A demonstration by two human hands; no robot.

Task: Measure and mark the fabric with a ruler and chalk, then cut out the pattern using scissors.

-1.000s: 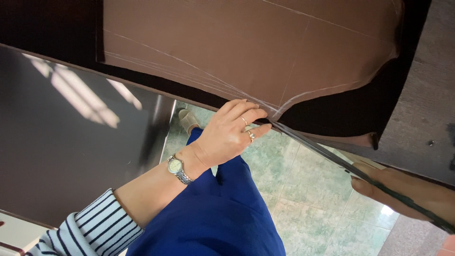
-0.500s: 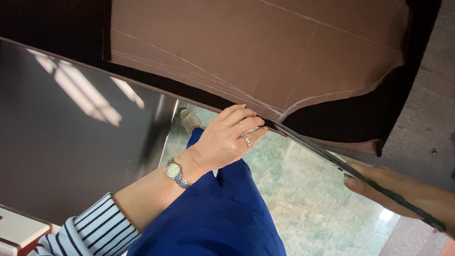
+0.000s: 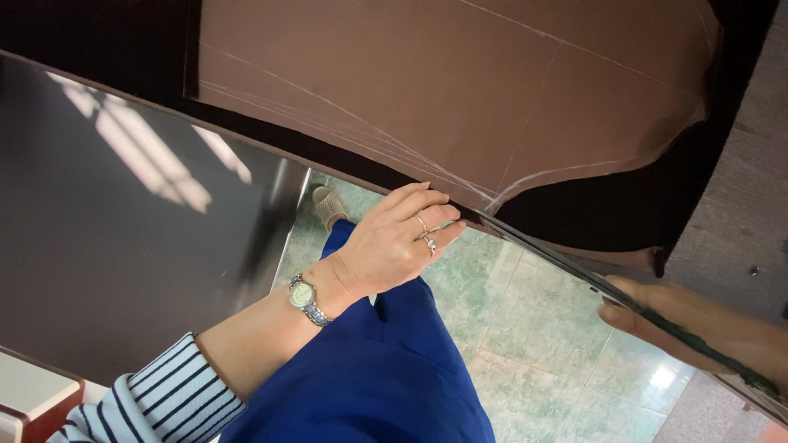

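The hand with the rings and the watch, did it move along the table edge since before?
Yes. The left hand with rings and a wristwatch slid a little away from the point of the brown fabric piece, along the dark table edge.

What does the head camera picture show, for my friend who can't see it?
A person's left hand, with rings and a wristwatch, rests its fingers on the edge of a table where brown fabric marked with chalk lines lies over black cloth. The right hand shows at the lower right behind a long dark blade-like edge. Blue trousers and green floor lie below.
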